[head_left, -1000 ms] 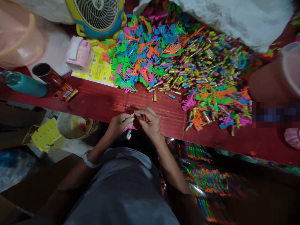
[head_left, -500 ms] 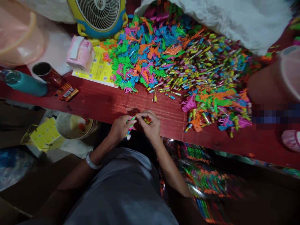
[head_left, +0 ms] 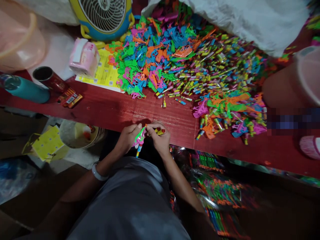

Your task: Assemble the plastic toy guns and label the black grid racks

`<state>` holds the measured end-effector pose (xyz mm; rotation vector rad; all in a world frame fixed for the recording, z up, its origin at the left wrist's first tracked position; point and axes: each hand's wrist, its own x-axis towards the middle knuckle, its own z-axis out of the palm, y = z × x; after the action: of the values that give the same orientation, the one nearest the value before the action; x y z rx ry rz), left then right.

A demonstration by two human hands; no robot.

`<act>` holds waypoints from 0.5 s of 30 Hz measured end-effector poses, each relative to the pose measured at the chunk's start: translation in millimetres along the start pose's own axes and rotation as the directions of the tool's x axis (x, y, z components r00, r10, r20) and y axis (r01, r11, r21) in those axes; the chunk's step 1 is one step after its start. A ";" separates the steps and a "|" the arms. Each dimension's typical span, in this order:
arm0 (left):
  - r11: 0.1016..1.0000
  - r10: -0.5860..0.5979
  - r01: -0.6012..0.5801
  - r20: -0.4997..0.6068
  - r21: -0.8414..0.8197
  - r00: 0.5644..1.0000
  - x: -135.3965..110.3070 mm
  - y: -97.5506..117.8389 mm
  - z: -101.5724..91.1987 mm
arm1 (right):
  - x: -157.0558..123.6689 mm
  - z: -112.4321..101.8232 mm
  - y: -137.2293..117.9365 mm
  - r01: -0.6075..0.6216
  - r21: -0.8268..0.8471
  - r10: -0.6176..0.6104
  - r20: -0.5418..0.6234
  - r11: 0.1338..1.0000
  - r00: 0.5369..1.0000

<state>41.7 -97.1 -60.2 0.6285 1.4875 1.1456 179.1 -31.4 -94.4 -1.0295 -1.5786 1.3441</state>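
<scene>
At the table's near edge, my left hand (head_left: 127,139) is closed on flat plastic pieces (head_left: 140,136), green and pink, with a perforated pink end. A small blue-and-yellow labelled tube (head_left: 138,150) hangs below them. My right hand (head_left: 161,142) meets it from the other side, thumb and fingertips pinched at the orange tip of the pieces. Several small yellow tubes with red ends (head_left: 160,131) stick out of the right hand's curled fingers. What exactly lies under the fingertips is hidden.
On the red table (head_left: 107,106) are a heap of coloured plastic pieces (head_left: 155,50), a pile of small tubes (head_left: 215,66), a fan (head_left: 105,16), a teal bottle (head_left: 27,89) and a pink bucket (head_left: 282,80). A pail (head_left: 65,133) stands below, left; packed bundles (head_left: 220,190) lie below, right.
The plastic pieces have swung more upright and show more of their green and pink, the tube hanging lower. The tubes in my right hand now point further right.
</scene>
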 end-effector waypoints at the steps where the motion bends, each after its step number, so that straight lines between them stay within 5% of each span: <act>1: 0.997 -0.036 0.037 0.012 -0.071 0.999 -0.9 0.1 0.9 | 0.0 -1.6 0.6 0.013 0.002 -0.013 0.010 1.000 1.000; 6: 0.970 -0.131 0.141 0.061 -0.197 0.989 1.1 1.0 5.0 | -0.1 -4.6 0.2 0.116 -0.030 -0.115 0.020 0.993 0.993; 11: 0.975 -0.129 0.135 0.045 -0.179 0.991 4.0 1.6 5.3 | 1.5 -6.4 -2.3 0.090 -0.014 -0.089 0.061 0.996 0.994; 15: 0.965 -0.185 0.206 0.135 -0.165 0.973 4.0 4.5 2.5 | 6.4 -13.5 -4.6 0.025 0.065 -0.037 0.179 0.998 0.983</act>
<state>42.1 -91.1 -57.8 0.4092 1.2979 1.0552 189.1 -21.3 -87.9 -0.8622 -1.6659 1.4898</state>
